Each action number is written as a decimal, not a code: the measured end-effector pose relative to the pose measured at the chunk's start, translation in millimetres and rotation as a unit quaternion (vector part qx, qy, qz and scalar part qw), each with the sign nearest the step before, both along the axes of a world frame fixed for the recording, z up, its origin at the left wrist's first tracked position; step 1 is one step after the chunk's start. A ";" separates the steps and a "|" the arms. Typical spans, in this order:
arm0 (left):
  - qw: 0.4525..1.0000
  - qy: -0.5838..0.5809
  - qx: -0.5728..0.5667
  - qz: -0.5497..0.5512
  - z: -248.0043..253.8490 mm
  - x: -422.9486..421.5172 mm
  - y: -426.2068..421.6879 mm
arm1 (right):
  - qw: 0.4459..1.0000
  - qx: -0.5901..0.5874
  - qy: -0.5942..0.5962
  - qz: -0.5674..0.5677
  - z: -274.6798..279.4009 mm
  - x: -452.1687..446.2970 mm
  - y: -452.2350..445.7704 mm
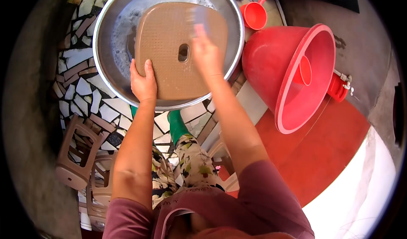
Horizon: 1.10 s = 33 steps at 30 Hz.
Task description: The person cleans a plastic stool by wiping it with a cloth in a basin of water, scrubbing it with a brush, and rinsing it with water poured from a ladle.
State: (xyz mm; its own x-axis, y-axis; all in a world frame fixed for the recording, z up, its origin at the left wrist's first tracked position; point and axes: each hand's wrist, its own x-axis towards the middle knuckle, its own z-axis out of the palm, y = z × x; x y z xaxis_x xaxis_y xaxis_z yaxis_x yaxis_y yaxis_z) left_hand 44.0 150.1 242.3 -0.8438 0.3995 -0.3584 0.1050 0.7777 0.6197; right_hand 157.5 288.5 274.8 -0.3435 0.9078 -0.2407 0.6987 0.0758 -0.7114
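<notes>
A brown plastic stool (165, 39) with an oval hole in its textured top lies in a wide metal basin (98, 63) of soapy water. My left hand (144, 83) grips the stool's lower left edge, thumb and fingers apart around it. Over the right part of the stool top, my right hand (207, 56) is closed round a brush (200, 19), which is blurred by motion and looks bluish-grey. The stool's legs are hidden beneath its top.
Right of the basin are a small red dipper (255, 16) and a large red tub (271, 56) on its side, holding another dipper (303, 71). A tap (345, 81) is beyond. Brown stools (70, 177) stand lower left on the mosaic floor (83, 87).
</notes>
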 end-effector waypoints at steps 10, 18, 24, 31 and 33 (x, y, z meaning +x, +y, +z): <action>1.000 -0.007 0.004 -0.011 3.0 -0.1 2.0 | 0.997 0.023 -0.050 0.046 2.7 -20.4 -7.3; 1.000 -0.020 0.011 0.006 2.2 -3.1 -0.5 | 0.987 0.044 -0.092 0.127 9.1 -67.8 -41.5; 1.000 -0.002 0.022 0.000 -0.1 1.1 0.4 | 0.993 -0.004 -0.112 -0.035 1.4 50.1 -25.7; 1.000 0.015 0.022 -0.011 -6.9 1.2 -2.2 | 0.985 0.071 -0.135 0.085 6.6 28.8 -74.5; 0.999 0.013 0.033 -0.014 -3.5 2.1 -3.1 | 0.991 0.027 -0.125 -0.032 20.5 75.2 -55.2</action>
